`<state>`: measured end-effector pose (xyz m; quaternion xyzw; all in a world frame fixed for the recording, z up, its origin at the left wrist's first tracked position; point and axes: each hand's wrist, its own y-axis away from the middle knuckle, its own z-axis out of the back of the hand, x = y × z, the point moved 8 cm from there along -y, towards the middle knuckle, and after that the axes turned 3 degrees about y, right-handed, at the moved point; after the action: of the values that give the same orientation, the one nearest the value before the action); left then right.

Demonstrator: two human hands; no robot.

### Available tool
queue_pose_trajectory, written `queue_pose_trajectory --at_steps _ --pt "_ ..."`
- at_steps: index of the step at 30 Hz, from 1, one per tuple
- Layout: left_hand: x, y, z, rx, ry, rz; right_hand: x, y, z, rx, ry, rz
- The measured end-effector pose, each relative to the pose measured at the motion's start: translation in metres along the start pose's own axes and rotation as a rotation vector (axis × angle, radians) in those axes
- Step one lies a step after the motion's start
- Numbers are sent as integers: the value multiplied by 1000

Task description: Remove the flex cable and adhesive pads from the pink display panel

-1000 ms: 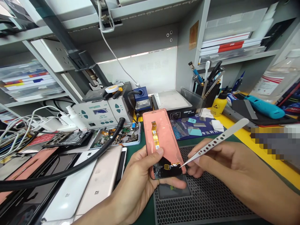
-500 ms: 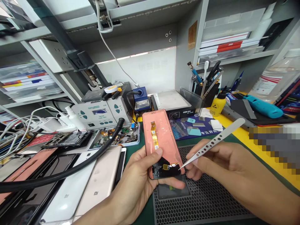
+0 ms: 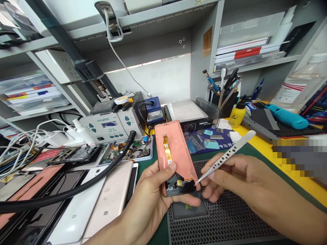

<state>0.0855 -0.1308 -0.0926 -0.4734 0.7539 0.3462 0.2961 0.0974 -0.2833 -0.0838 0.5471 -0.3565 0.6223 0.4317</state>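
My left hand (image 3: 155, 190) grips a phone screen (image 3: 178, 149) by its lower end, thumb across the back and fingers underneath. Its back is pink, with a black strip along the bottom. A gold flex cable (image 3: 167, 149) runs down the pink part, and a small square connector (image 3: 179, 183) lies on the black strip. In my right hand (image 3: 227, 177) a pair of silver tweezers (image 3: 224, 158) with a row of holes is pinched. The tweezer tips point at the lower right corner of the screen; whether they touch it I cannot tell.
Below my hands lies a black honeycomb mat (image 3: 219, 217). Left are phone back covers (image 3: 107, 200), a thick black hose (image 3: 76, 195) and a tray of circuit boards (image 3: 150, 153). Behind stand a grey rework station (image 3: 109, 127), a heating plate (image 3: 189, 112) and a yellow bottle (image 3: 236, 114).
The phone screen is tilted slightly differently, and its small connector now catches the light. The tweezers have shifted a little left, their tips still by the screen's lower right corner.
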Motion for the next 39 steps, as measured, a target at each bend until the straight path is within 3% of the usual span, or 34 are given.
queue_pose_trajectory --at_steps 6,14,39 --pt "-1 0 -2 -3 15 -9 -4 1 -1 7 8 -33" --pt "0 -2 -2 4 6 -18 9 3 0 -93 19 7" --pt "-1 -1 -4 38 19 -15 0 4 0 -27 -31 -51"
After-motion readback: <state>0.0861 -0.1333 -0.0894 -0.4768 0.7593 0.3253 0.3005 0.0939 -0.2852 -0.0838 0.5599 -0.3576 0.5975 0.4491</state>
